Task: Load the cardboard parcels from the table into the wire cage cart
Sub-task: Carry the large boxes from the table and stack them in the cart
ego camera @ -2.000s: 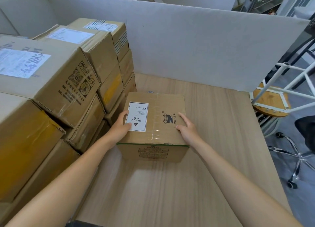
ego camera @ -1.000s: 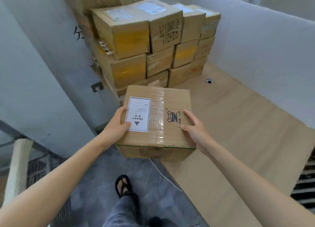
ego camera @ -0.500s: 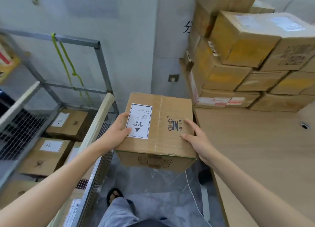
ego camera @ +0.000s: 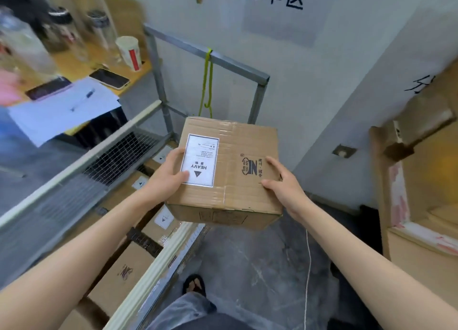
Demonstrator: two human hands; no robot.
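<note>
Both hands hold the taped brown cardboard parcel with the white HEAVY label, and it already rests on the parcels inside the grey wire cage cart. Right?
Not quite. The head view shows the left hand and right hand holding the taped brown cardboard parcel in the air above the grey wire cage cart, not resting on its parcels.

At nine o'clock the grey wire cage cart [ego camera: 119,161] is open on top, with brown cardboard parcels [ego camera: 128,267] covering its floor. Its pale near rail [ego camera: 158,262] crosses below the held brown cardboard box [ego camera: 230,171]. Grey concrete floor [ego camera: 247,260] lies clear at six o'clock.
</note>
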